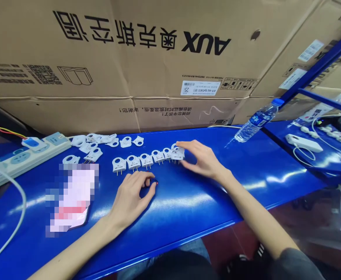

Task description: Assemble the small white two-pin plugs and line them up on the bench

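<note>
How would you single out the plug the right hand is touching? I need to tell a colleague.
On the blue table, below the AUX carton, a row of white plugs runs left to right. It is the rightmost plug, under the right hand; the others lie untouched.

The left hand lies low, palm down, fingers curled and thumb bent inward so the tips nearly meet; whether they pinch anything is unclear. Its bare forearm runs back to the lower left. The right hand is spread flat, fingers stretched leftward, its forearm angling to the lower right.
</note>
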`<state>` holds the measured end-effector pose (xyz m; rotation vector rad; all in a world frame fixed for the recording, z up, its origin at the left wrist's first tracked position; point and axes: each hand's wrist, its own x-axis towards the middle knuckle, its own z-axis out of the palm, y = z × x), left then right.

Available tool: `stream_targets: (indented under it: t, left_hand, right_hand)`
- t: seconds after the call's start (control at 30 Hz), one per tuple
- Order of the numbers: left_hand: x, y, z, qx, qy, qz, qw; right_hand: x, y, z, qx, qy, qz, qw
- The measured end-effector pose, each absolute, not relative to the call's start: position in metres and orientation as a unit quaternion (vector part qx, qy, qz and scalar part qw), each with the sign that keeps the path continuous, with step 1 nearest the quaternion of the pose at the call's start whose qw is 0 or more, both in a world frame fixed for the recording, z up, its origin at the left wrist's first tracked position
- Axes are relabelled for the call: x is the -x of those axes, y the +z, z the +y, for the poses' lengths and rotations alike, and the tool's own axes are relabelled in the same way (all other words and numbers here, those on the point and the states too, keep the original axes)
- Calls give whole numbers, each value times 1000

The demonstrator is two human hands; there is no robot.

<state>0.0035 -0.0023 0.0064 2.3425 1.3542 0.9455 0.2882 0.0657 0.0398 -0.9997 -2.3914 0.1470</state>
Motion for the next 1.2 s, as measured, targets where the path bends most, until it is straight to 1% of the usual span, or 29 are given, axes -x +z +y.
stream_targets:
  t: [0.07, 0.23, 0.37, 0.47, 0.67, 0.9, 1.2]
  left_hand:
    - [-4, 6, -2, -827, 308, 456, 117]
    - [-4, 4, -2, -847, 293, 436, 80]
    - [-2, 1, -2, -854, 276, 436, 62]
    - [-1, 0, -1, -861, 266, 431, 50]
    - [-1, 1, -1, -863, 267, 427, 48]
    - [-1, 2, -3, -855, 290, 427, 57]
    - [-3, 8, -5, -839, 342, 416, 82]
  right_hand:
    - [-304, 40, 75, 418, 54, -867, 266]
    - [-333, 35, 90, 478, 107, -845, 215]
    - [-339, 27, 94, 487, 134, -846, 172]
    - [-337, 23, 93, 481, 138, -852, 155]
    - [-331, 26, 87, 479, 145, -852, 152]
    - [-310, 28, 80, 452, 107, -864, 195]
    - [-291, 15, 75, 428, 73, -883, 176]
